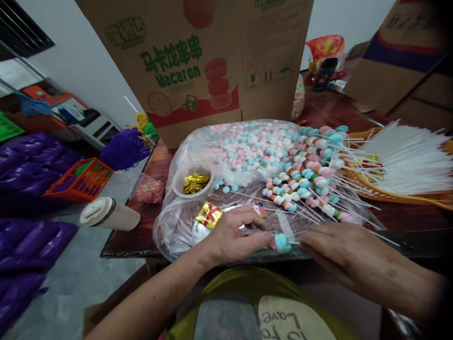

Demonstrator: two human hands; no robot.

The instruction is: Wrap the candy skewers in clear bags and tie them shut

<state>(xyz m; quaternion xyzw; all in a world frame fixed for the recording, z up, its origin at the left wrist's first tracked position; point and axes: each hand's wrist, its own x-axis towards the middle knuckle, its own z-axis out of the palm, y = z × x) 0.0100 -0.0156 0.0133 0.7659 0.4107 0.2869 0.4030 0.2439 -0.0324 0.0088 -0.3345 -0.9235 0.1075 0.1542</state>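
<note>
Near the table's front edge, my left hand (239,236) pinches pink and blue marshmallow candies (282,242) between thumb and fingers. My right hand (336,250) is closed on a thin white stick (296,242), which runs into the candies; most of it is hidden by the fingers. Just beyond the hands lie finished-looking candy skewers (304,182) in a pile, pink, blue, white and brown pieces on white sticks. Behind my left hand are a gold wrapper with a red cross (209,215) and a white bowl (178,184) of gold twist ties (196,183).
A clear plastic bag (170,226) of loose marshmallow candies (247,146) covers the tabletop. At right stands an orange basket (396,194) of white sticks (414,160). A large Macaron carton (219,61) blocks the back. A white cup (109,213) is at the left edge.
</note>
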